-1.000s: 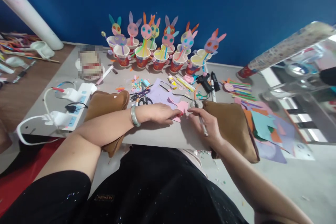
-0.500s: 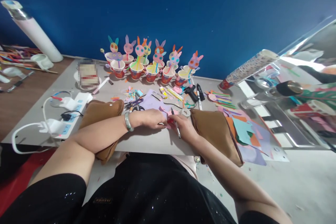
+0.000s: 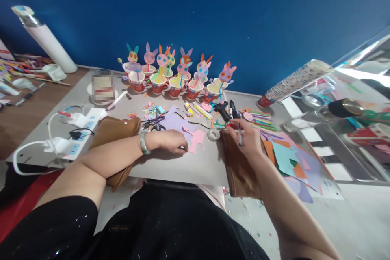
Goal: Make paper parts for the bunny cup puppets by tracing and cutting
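My left hand [image 3: 173, 142] rests low over the table with its fingers curled together, just left of a piece of pink paper [image 3: 197, 140]. What those fingers hold, if anything, is hidden. A pen [image 3: 240, 136] is gripped in my right hand [image 3: 249, 138], above the right brown cushion [image 3: 240, 174]. A small red thing [image 3: 232, 126], too small to name, shows at the fingertips. Purple paper [image 3: 175, 122] and scissors [image 3: 158, 127] lie beyond my left hand. A roll of tape [image 3: 213, 134] sits between the hands, and a black glue gun [image 3: 223, 110] lies behind my right hand.
Several paper cups [image 3: 158, 85] with rabbit figures line the blue wall. A power strip [image 3: 87, 134] and another brown cushion [image 3: 114, 134] are at left. At right stand stacked cups [image 3: 292, 81] and a clear bottle [image 3: 319, 115], near coloured paper sheets [image 3: 283, 158].
My right hand has moved right and away from my left, carrying the pen and the red thing. My left hand has drawn slightly left, and the pink paper between them now shows.
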A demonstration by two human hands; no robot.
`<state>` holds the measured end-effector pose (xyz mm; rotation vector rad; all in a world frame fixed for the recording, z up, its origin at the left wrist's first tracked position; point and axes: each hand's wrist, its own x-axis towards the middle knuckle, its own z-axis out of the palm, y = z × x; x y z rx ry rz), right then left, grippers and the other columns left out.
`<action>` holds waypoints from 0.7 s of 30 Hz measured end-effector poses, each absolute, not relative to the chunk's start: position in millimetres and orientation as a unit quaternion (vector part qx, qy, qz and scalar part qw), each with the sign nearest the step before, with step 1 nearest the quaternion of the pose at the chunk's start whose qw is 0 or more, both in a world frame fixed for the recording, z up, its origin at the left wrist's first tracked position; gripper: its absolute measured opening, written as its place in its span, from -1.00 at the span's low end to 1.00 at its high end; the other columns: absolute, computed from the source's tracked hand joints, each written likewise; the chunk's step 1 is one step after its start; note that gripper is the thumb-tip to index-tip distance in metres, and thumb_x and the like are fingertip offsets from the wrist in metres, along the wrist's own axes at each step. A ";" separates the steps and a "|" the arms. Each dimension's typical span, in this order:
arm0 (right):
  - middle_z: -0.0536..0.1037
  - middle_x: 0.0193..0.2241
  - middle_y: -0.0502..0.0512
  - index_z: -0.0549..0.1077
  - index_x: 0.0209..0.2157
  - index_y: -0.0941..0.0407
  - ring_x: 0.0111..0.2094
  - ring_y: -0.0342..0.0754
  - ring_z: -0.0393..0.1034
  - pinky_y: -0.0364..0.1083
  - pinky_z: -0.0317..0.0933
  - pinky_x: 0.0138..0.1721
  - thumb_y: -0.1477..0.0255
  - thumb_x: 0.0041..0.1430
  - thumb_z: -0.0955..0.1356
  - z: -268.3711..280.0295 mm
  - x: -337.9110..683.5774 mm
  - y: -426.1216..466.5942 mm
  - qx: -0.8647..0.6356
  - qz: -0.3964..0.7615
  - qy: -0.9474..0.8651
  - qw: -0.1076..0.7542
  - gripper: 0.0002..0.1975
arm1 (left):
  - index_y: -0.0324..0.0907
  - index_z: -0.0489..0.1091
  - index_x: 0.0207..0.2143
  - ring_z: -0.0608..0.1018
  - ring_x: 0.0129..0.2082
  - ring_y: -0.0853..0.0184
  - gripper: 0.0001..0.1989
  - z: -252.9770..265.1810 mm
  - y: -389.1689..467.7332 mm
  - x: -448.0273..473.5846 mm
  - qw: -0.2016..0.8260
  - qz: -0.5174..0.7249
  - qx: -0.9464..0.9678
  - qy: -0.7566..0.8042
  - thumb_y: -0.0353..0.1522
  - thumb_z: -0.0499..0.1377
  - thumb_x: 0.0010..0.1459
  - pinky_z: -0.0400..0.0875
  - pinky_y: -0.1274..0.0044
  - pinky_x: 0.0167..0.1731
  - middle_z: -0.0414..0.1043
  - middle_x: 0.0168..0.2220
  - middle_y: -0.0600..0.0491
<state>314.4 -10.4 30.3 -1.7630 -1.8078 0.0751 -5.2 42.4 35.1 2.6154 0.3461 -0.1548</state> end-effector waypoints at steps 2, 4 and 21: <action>0.67 -0.29 0.17 0.54 -0.07 0.10 -0.29 0.09 0.55 0.01 0.38 -0.18 0.24 0.19 0.37 31.7 342.9 -0.8 -0.697 0.010 -0.658 0.285 -0.67 | -0.08 0.63 -0.20 0.54 -0.42 0.35 -0.81 34.2 42.4 -5.6 0.249 -0.053 0.960 0.117 -0.36 0.19 0.26 0.20 0.53 -0.42 0.63 -0.34 0.05; 0.66 -0.29 0.20 0.54 -0.08 0.13 -0.29 0.10 0.55 0.03 0.36 -0.15 0.29 0.13 0.37 29.5 367.5 9.3 -0.741 0.009 -0.622 0.254 -0.66 | -0.07 0.63 -0.24 0.51 -0.45 0.37 -0.82 33.2 42.6 -5.8 0.257 -0.048 0.959 0.113 -0.38 0.20 0.24 0.17 0.54 -0.44 0.62 -0.37 0.07; 0.64 -0.27 0.27 0.53 0.00 0.25 -0.23 0.12 0.49 0.01 0.29 -0.13 0.34 0.15 0.32 -1.1 398.9 34.8 -0.768 0.031 -0.627 0.128 -0.57 | -0.13 0.62 -0.37 0.34 -0.57 0.44 -0.82 39.0 44.1 -6.6 0.312 -0.064 0.941 0.117 -0.41 0.20 0.21 0.10 0.56 -0.49 0.55 -0.49 0.10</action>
